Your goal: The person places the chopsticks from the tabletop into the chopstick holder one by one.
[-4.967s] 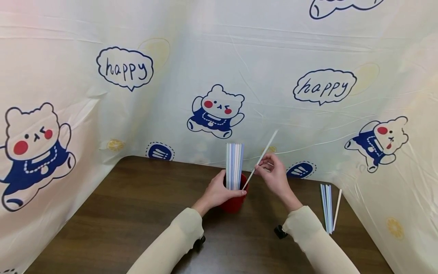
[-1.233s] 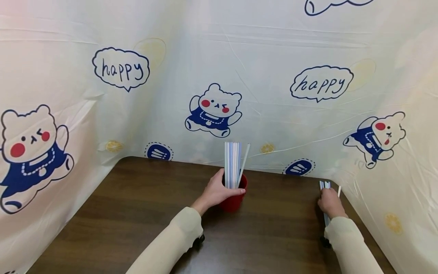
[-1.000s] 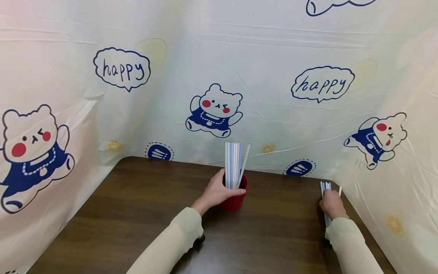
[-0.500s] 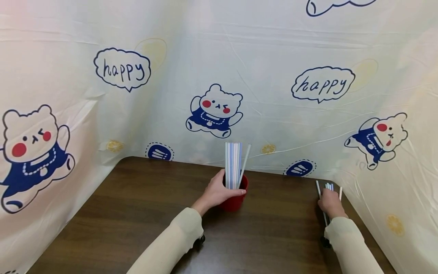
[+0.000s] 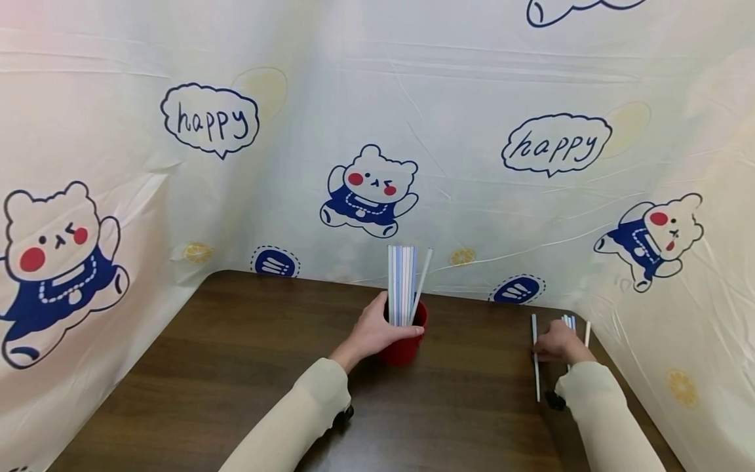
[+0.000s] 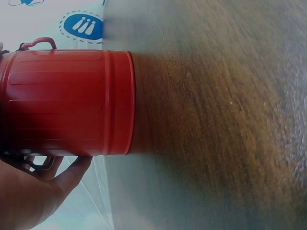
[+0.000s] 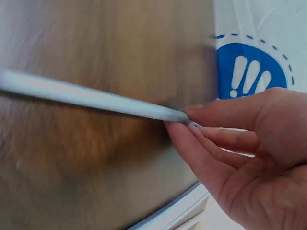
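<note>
A red bucket stands upright on the table, and my left hand grips it at the rim, thumb across the front. Inside it a bundle of blue, white and pale straws stands straight up. One pale straw leans apart from them to the right. The bucket's small handle shows in the left wrist view. At the right, my right hand pinches a single light-blue straw between thumb and fingers. Beyond that hand lie several more straws, partly hidden by it.
A whitish straw lies by itself near the right edge of the brown table. A printed cloth hangs close behind the table and along both sides.
Earlier my right hand put a pale straw into the bucket, then moved right to the loose straws. It has now drawn one straw leftward from the group. My left hand stays on the bucket.
</note>
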`<action>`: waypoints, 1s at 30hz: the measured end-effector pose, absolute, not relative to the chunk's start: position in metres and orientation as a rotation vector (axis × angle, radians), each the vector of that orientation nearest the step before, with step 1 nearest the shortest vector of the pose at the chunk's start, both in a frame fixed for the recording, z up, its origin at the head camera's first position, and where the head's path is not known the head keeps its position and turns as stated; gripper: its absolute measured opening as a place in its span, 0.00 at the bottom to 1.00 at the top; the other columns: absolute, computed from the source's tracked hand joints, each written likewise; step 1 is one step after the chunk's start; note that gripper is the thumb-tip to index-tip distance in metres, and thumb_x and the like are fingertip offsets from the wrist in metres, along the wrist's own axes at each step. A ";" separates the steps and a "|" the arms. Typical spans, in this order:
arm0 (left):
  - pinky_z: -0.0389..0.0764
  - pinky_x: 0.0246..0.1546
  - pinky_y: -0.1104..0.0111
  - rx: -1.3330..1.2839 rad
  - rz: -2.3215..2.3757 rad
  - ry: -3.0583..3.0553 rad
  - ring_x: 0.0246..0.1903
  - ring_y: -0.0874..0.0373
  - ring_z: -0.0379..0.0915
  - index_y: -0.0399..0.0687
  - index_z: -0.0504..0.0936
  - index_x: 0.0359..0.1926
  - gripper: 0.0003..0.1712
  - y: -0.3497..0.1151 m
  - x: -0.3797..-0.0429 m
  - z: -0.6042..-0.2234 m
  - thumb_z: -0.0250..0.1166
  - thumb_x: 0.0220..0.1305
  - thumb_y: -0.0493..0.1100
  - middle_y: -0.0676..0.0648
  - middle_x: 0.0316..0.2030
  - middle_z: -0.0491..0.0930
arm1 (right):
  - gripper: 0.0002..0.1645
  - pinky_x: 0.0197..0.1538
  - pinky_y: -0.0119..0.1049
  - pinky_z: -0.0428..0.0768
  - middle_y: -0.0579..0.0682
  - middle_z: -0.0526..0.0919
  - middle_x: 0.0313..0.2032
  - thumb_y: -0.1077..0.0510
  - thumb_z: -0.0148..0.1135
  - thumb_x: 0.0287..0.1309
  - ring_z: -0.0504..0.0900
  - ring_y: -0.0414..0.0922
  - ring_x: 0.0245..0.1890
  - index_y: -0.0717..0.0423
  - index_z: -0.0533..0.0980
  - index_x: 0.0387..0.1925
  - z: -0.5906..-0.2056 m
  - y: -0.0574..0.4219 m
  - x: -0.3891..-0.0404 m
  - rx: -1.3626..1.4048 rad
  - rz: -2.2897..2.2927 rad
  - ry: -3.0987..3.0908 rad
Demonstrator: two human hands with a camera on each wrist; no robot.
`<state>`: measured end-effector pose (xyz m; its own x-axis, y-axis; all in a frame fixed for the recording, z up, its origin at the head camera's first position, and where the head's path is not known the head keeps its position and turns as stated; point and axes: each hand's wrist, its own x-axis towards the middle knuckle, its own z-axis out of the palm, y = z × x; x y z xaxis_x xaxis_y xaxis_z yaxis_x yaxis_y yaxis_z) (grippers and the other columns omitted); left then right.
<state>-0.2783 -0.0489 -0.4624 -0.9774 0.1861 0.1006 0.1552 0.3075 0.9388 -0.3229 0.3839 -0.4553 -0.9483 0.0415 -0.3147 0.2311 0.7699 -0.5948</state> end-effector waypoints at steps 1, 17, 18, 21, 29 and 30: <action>0.79 0.58 0.45 0.329 1.803 2.519 0.57 0.51 0.75 0.59 0.67 0.68 0.47 -0.049 -0.278 -0.462 0.79 0.51 0.60 0.50 0.60 0.75 | 0.04 0.33 0.39 0.88 0.56 0.80 0.26 0.72 0.64 0.55 0.84 0.44 0.24 0.74 0.78 0.31 -0.454 0.381 -0.322 0.220 -1.008 2.634; 0.79 0.59 0.46 0.336 1.806 2.525 0.56 0.52 0.75 0.59 0.67 0.68 0.47 -0.049 -0.280 -0.459 0.80 0.50 0.59 0.51 0.60 0.76 | 0.07 0.37 0.34 0.88 0.53 0.82 0.26 0.76 0.57 0.63 0.85 0.40 0.27 0.83 0.73 0.40 -0.473 0.337 -0.316 0.239 -1.698 2.279; 0.79 0.59 0.46 0.341 1.810 2.520 0.56 0.51 0.75 0.59 0.67 0.68 0.47 -0.049 -0.280 -0.459 0.80 0.50 0.59 0.51 0.60 0.76 | 0.08 0.37 0.34 0.88 0.53 0.81 0.27 0.76 0.56 0.63 0.84 0.40 0.28 0.83 0.73 0.41 -0.474 0.333 -0.316 0.235 -1.700 2.293; 0.79 0.58 0.46 0.339 1.815 2.508 0.57 0.51 0.75 0.59 0.67 0.68 0.47 -0.049 -0.279 -0.461 0.80 0.50 0.59 0.51 0.60 0.76 | 0.11 0.38 0.35 0.88 0.55 0.81 0.29 0.76 0.55 0.64 0.84 0.41 0.28 0.85 0.71 0.44 -0.474 0.322 -0.315 0.217 -1.721 2.335; 0.79 0.58 0.45 0.335 1.821 2.499 0.57 0.51 0.74 0.59 0.67 0.68 0.48 -0.050 -0.279 -0.463 0.80 0.49 0.61 0.51 0.60 0.75 | 0.15 0.36 0.35 0.88 0.61 0.83 0.35 0.73 0.59 0.64 0.87 0.42 0.28 0.80 0.69 0.50 -0.461 0.297 -0.319 0.263 -1.787 2.567; 0.79 0.58 0.45 0.336 1.820 2.501 0.57 0.51 0.74 0.59 0.67 0.68 0.48 -0.050 -0.279 -0.463 0.80 0.49 0.61 0.51 0.61 0.75 | 0.17 0.37 0.35 0.88 0.61 0.84 0.35 0.73 0.60 0.64 0.87 0.42 0.28 0.79 0.69 0.51 -0.459 0.294 -0.320 0.272 -1.797 2.590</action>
